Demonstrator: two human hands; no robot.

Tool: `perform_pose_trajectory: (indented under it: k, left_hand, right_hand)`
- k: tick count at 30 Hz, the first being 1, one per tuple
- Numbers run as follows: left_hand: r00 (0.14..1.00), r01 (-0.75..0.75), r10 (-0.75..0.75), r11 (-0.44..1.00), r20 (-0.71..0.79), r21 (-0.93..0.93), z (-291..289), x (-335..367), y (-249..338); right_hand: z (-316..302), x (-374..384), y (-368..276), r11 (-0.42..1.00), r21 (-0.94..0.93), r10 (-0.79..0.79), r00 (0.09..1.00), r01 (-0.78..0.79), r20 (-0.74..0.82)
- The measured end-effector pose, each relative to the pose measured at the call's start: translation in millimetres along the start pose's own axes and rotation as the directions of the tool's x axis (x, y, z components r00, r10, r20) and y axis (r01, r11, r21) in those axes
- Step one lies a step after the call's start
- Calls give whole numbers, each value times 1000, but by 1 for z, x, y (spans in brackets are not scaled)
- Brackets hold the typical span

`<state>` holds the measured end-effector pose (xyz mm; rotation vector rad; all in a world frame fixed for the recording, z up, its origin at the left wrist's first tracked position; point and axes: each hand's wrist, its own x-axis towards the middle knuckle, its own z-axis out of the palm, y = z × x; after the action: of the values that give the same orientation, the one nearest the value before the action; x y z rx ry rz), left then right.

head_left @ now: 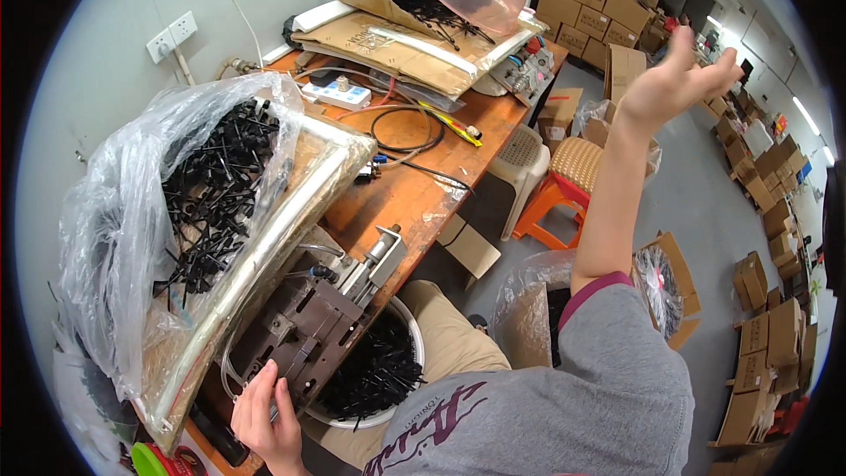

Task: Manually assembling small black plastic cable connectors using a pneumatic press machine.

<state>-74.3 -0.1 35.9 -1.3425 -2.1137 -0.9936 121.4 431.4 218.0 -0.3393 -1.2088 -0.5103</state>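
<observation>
The step in hand looks like tending the jig (333, 317), a dull brown, slotted metal block at the worktop's (357, 211) edge. The left hand (267, 423) is beside its near end; whether its fingers pinch anything is hidden. The right hand (668, 86) is raised well apart, fingers spread, empty. The next move probably calls for lowering it toward the jig.

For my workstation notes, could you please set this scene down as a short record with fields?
Left hand: close to the metal fixture; contact unclear
Right hand: raised, off to the table's right, nothing visible in it
Fixture position: on the wooden table
Black parts: in a clear plastic bag; more in a white bucket
Power strip: white, on the table
</observation>
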Motion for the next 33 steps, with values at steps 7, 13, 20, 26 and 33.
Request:
perform_pose_trajectory:
  k: [7,13,20,26,33]
  left_hand:
    - [993,107,-102,992,-63,69,-18,-12,9]
    - [992,79,-75,996,-105,37,-18,-16,15]
    - [989,84,-84,996,-120,-2,-20,-15,27]
    - [986,117,-115,993,-121,2,-16,-24,32]
    - [978,155,-153,988,-140,3,-11,-37,31]
  right_hand:
    - [33,-56,-13,997,52,-64,981,56,181]
    - [24,-88,-100,924,259,-363,861,282,357]
    - [43,-105,-227,525,782,-408,707,-335,577]
    - [94,-116,-342,430,880,-825,308,-203,474]
    - [121,-168,-419,316,946,-946,-57,70,320]
